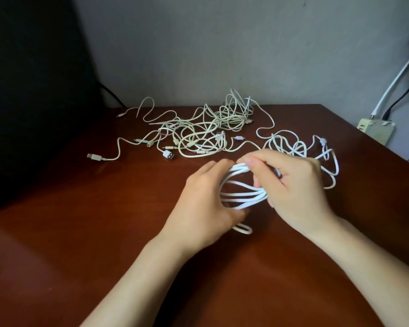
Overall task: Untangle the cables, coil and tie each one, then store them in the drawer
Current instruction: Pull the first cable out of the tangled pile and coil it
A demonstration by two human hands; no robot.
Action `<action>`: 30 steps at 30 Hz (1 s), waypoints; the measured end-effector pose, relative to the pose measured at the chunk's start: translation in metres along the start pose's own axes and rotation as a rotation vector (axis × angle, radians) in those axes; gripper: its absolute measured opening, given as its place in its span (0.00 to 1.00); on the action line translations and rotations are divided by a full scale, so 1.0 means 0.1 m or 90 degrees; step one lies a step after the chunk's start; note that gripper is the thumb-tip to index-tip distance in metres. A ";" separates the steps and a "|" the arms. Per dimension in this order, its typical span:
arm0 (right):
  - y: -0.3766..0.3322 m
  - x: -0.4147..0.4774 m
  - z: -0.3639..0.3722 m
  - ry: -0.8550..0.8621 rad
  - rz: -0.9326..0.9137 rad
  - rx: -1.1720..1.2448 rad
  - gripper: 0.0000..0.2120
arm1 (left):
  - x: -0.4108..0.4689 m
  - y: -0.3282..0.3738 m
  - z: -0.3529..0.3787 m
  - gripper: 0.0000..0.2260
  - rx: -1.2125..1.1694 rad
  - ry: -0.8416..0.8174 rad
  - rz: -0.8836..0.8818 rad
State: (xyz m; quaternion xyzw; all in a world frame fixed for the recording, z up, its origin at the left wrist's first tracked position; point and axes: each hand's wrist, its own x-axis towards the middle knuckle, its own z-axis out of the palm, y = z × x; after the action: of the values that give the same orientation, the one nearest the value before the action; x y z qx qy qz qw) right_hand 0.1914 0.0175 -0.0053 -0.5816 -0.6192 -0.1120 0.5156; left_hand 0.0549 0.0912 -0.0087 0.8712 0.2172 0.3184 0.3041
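Cables (206, 131) of cream colour lie in one tangled heap along the far edge of the brown bench (80, 232), about its middle; how many strands make it up cannot be told. Off the bench's left edge stands one large dark shape (33, 90), too dim to name. From the heap's left side one cream lead runs out toward the left edge and ends in a cream plug (94, 156) lying flat on the wood. Just right of it, at the heap's near side, lies one white plug (169, 154).

Nearer the middle of the bench two hands work one white cable (243, 190). The left hand (203, 197) has its fingers curled round the left end of the coil, with one small loop (242, 228) sticking out beneath it. At least four turns of the cable span the gap between the hands. The right hand (291, 185) grips the coil's right end, thumb and fingertips pinching the turns at the top. The hands are close together, both clamped on this coil, just above the wood.

Behind the right hand the rest of the white cable lies in loose loops (293, 145) toward the bench's right edge. Past that edge sits one power strip (376, 129), with one white cord (394, 83) and one black cord (401, 95) rising from it up the wall (222, 43).
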 end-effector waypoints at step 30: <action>0.13 0.13 -0.15 0.076 0.211 -0.078 0.16 | 0.05 -0.01 -0.12 0.05 -0.347 -0.083 -0.233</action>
State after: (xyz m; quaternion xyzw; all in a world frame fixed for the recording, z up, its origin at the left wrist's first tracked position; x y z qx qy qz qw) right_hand 0.2129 0.0183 0.0052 -0.6982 -0.4753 -0.0979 0.5263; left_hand 0.0499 0.0994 -0.0006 0.7229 0.2572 0.2480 0.5914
